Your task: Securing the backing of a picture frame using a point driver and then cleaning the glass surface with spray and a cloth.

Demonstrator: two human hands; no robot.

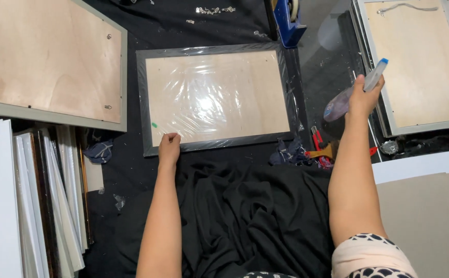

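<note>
Hands at a plastic-wrapped frame on the dark floor cloth.

The left hand, fingers curled together, rests on the near edge of the wrapped frame; the right hand is clamped around a spray bottle, held up beside it. Red pliers and a crumpled rag lie between the arms, a blue tape dispenser beyond, stacked frames left.

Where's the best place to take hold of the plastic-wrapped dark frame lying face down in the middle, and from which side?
Probably the two short ends of the wrapped frame, one hand on each. It lies flat, wide side toward the person, and the film looks slippery, so gripping under the dark rim is safer than pressing the backing board. The left hand already rests at the near-left corner; the right hand holds a spray bottle.
</note>
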